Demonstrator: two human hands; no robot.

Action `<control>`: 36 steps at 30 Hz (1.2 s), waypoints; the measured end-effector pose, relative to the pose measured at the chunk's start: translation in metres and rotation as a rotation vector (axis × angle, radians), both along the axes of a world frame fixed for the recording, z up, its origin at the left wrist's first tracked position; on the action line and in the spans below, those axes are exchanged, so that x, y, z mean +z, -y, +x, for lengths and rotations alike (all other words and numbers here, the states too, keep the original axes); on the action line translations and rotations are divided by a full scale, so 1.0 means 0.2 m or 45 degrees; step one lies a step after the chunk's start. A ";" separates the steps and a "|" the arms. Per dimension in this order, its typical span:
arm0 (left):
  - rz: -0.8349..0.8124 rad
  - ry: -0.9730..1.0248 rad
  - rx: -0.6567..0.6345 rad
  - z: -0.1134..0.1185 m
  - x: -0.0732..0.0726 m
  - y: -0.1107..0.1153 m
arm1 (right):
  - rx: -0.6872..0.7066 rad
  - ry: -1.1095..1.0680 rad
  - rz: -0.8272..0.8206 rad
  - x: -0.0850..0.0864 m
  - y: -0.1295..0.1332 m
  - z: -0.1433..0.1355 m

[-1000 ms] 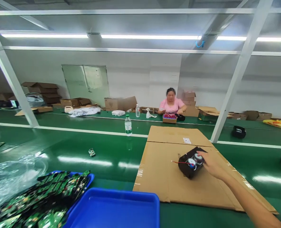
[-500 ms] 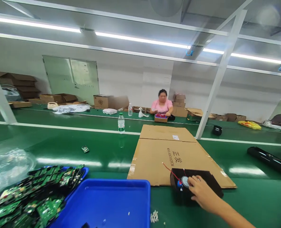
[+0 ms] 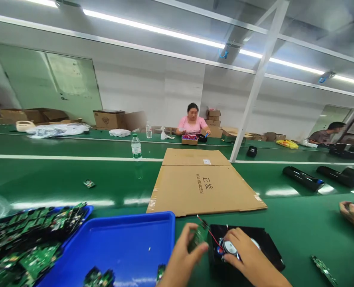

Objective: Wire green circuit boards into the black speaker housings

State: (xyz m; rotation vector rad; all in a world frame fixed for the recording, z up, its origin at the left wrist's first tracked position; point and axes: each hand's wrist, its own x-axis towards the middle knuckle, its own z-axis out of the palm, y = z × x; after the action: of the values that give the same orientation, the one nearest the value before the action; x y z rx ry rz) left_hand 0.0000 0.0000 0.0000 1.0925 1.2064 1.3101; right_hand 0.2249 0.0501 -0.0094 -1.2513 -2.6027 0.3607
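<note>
A green circuit board [image 3: 198, 237], grasped in the left hand [image 3: 179, 257], has just been brought beside the black housing [image 3: 269, 244] on the counter [image 3: 299, 223], its round speaker [image 3: 229, 247] covered partly by the right hand [image 3: 250, 257] (grip indeterminable); both parts are thus judged within joint reach.

On the flat cardboard sheet [image 3: 177, 191] at the centre of the frame, you can read the printed characters "正发" beside a line beginning "MEAS" and ending "CM", its digits indistinct, while the white label [image 3: 206, 162] near the sheet's far edge is illegible to you.
</note>
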 end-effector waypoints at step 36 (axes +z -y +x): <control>0.054 0.010 0.281 -0.12 0.08 -0.05 | 0.117 -0.792 -0.394 0.19 -0.06 -0.40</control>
State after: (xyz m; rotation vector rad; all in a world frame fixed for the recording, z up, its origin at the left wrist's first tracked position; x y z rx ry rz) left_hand -0.0246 0.0091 0.0153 1.0049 1.3274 1.5119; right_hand 0.1444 0.0625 0.0280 -0.9015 -2.1138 1.0191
